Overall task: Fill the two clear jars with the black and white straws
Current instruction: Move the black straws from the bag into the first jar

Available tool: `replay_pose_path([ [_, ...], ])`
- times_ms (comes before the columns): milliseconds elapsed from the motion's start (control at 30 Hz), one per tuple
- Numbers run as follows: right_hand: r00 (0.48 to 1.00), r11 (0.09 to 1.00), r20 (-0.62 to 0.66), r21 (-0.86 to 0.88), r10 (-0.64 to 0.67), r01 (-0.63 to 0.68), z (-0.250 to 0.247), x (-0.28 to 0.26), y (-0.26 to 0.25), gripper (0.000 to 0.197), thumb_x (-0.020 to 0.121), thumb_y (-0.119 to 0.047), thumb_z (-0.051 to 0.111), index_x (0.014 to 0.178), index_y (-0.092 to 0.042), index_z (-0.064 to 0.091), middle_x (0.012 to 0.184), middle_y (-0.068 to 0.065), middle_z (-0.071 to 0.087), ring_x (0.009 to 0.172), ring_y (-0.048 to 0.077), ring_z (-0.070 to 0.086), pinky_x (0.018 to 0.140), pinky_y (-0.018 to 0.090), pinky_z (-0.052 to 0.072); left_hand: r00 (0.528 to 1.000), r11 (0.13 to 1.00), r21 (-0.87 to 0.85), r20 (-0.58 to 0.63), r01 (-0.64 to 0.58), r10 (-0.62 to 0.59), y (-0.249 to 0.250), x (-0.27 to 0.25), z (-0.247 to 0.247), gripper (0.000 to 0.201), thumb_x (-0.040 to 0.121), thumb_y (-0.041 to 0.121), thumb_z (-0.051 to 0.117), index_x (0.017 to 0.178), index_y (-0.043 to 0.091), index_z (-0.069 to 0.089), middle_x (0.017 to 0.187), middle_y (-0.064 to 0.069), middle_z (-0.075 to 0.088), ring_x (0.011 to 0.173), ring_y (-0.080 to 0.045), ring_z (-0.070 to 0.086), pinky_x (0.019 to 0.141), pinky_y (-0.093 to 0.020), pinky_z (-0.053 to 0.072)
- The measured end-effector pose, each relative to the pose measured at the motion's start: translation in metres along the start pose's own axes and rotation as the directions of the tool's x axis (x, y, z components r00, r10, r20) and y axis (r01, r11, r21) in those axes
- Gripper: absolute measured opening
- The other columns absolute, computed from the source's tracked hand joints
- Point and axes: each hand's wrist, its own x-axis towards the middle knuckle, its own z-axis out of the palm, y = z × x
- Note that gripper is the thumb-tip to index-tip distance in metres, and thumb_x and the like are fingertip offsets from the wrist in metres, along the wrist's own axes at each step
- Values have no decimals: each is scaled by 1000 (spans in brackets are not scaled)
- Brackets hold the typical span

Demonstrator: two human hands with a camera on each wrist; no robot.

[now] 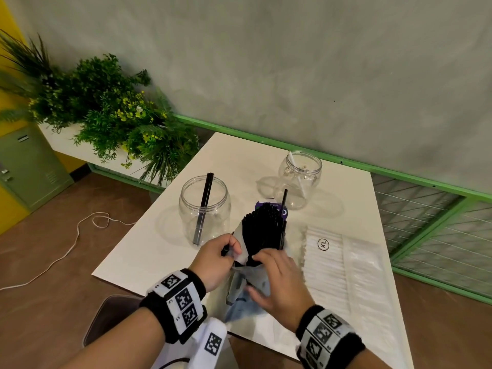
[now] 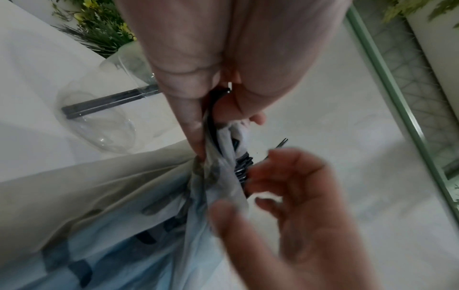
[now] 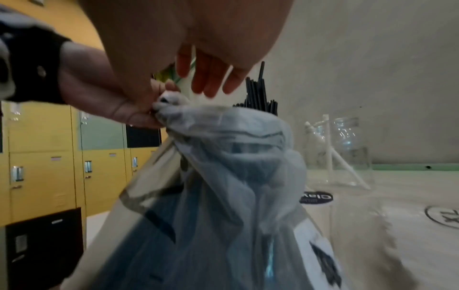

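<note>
A staff or locker area of a café-like premises was suggested. Yellow and green lockers (image 3: 44, 157) were seen beside a planter of greenery (image 1: 106, 113) and a white table (image 1: 165, 235).

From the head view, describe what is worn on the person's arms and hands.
Both hands, the left hand and the right hand, are bare, as are the forearms. Each wrist carries a black fabric band: the left wristband and the right wristband. Each is topped with a white strip bearing three square black-and-white coded markers. Under the left wrist hangs a white block with another marker and a dark cable.
</note>
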Motion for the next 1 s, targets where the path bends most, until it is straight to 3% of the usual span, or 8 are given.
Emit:
replay_pose_path([
  [133,985,989,130,-110,116,-102,12,1,9,49,58,-29,75,93,-29,41,79,-14,55,69,9,52,72,20,33,998,996,-79,37,47,-44,-1,1,3,35,68,-1,45,64,31,59,60,17,53,68,-14,45,74,-40,44],
  [267,972,979,131,-90,193,-182,15,1,11,45,51,-17,68,79,-28,34,60,-11,48,48,12,29,54,15,21,998,996,-63,4,56,-56,1,0,6,24,69,9,52,65,31,60,61,16,54,68,-15,47,72,-36,44],
  [333,965,973,120,-24,232,-231,18,-2,12,43,54,-14,60,75,-31,26,60,-12,42,48,12,27,51,12,15,998,998,-5,-20,55,-55,0,0,5,28,75,0,55,69,28,58,67,13,54,70,-15,49,70,-28,42],
  [400,957,959,116,69,265,-274,22,-6,11,38,63,-18,52,76,-36,20,66,-15,35,50,16,36,46,21,24,998,993,101,-33,62,-59,0,0,4,27,80,-2,56,78,24,56,77,9,56,73,-12,51,69,-23,42],
  [533,952,944,136,147,275,-294,23,-14,10,21,76,-32,48,75,-37,28,72,-16,39,57,16,43,51,32,39,997,990,119,-13,78,-77,2,1,0,26,81,-2,55,84,23,54,82,5,55,72,-12,52,77,-37,51],
  [667,950,919,152,252,274,-305,17,-16,8,18,91,-43,43,86,-26,48,74,-15,47,62,7,46,57,24,39,999,994,92,-9,52,-51,4,2,0,28,82,-4,59,86,23,53,82,7,53,68,-4,48,60,-16,40],
  [867,910,879,200,248,364,-406,20,-5,15,35,88,-27,60,122,-25,51,71,-12,51,66,8,51,60,20,38,989,986,-88,36,144,-142,9,3,5,39,79,-12,56,101,20,52,97,-5,58,81,-16,55,64,-20,43],
  [1000,907,893,210,197,364,-404,19,2,18,25,83,-28,63,109,-26,64,74,-16,48,65,3,46,57,14,33,983,978,-126,93,168,-157,15,5,3,46,77,-19,46,99,19,56,92,-11,61,75,-16,55,66,-24,45],
])
